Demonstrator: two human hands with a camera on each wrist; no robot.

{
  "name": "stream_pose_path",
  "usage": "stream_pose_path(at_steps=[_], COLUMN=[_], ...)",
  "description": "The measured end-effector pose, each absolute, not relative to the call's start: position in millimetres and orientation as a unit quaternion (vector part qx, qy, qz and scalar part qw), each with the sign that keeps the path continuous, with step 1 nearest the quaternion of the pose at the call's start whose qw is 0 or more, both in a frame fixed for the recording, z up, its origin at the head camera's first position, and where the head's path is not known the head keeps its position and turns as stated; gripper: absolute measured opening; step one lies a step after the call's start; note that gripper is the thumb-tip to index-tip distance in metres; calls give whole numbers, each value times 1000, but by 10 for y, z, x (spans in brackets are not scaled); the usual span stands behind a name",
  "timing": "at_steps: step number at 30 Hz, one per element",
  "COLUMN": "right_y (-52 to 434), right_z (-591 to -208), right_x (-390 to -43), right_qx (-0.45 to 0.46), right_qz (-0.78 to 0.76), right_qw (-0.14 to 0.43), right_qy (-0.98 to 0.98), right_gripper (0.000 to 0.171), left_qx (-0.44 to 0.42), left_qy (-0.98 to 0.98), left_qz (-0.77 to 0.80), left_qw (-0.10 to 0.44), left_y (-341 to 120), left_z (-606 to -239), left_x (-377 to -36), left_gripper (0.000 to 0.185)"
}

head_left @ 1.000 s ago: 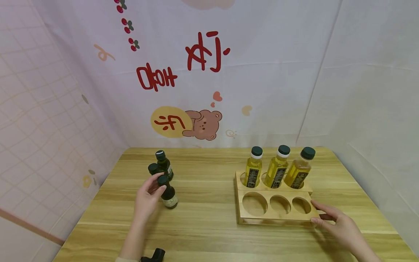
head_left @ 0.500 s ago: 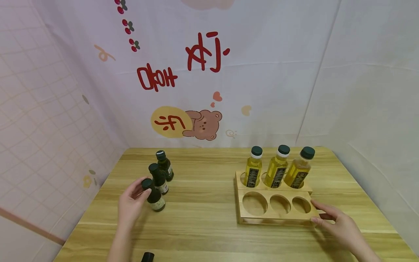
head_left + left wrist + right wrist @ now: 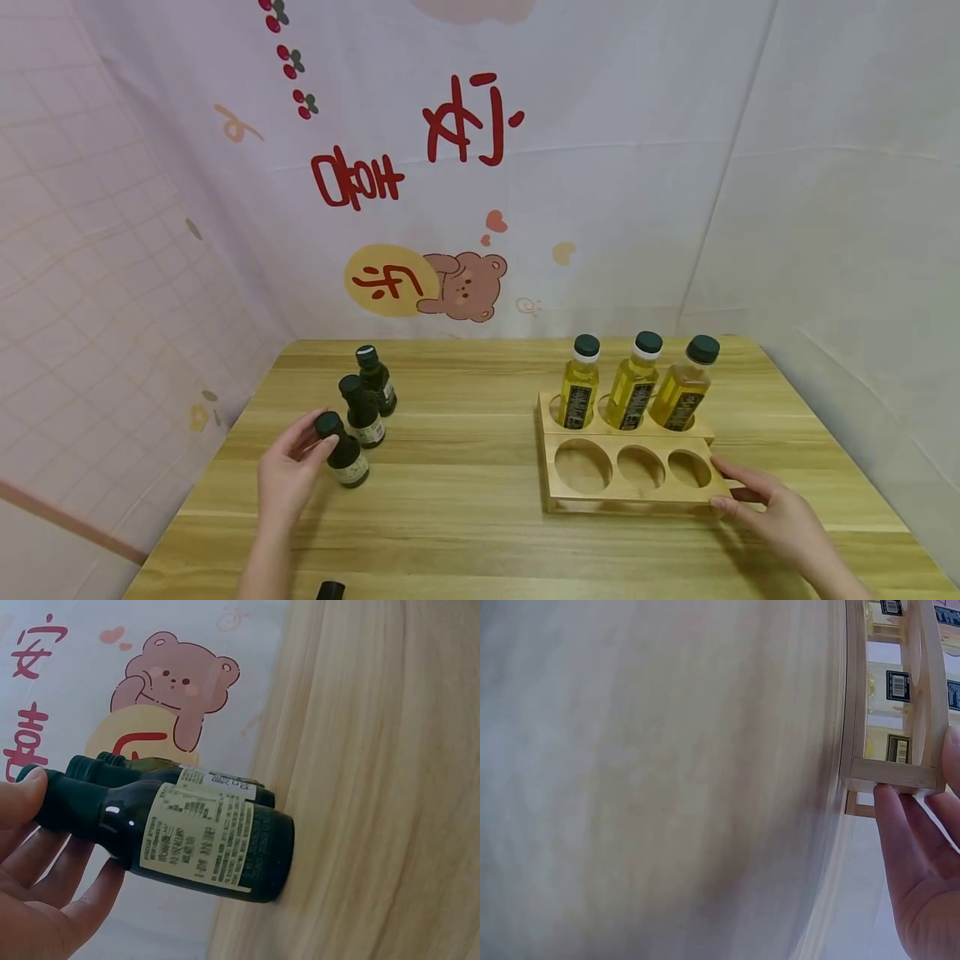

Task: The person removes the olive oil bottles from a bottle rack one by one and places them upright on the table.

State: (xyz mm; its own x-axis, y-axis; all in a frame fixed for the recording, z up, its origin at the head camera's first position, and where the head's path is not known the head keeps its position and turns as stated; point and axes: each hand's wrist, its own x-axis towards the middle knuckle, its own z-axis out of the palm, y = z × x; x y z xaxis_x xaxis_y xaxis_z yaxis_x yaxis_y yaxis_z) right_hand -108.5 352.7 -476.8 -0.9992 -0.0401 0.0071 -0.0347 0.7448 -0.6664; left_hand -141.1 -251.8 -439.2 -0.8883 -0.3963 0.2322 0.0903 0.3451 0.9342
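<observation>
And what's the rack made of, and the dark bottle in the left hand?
The rack looks like wood or bamboo, smooth and matte: it's pale tan, with a seam at its corner. The dark bottle in the left hand looks like shiny glass, though plastic is possible: small bright glints show on its shoulder.

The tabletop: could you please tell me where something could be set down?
The widest bare patch lies between the dark bottles and the wooden rack; another lies in front of the rack. It is crowded around the left hand and dark bottles, and in the rack's back row of yellow bottles.
</observation>
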Motion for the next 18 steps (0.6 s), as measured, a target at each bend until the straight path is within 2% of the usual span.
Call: stream_pose_path(at_steps=[8, 18], right_y=[3524, 3517], right_z=[-4771, -4761], right_x=[-1082, -1078], right_qx=[-22, -17], right_qz=[-359, -356], right_qw=[0, 8], right_qy=[933, 934], right_gripper=[65, 67], left_qx=[49, 19], left_qy=[-803, -824], left_qz=[-552, -503], left_qw=[220, 259], left_y=[-2574, -2568], left_z=[-4340, -4170], left_x=[-1418, -1398], left_gripper=[51, 50])
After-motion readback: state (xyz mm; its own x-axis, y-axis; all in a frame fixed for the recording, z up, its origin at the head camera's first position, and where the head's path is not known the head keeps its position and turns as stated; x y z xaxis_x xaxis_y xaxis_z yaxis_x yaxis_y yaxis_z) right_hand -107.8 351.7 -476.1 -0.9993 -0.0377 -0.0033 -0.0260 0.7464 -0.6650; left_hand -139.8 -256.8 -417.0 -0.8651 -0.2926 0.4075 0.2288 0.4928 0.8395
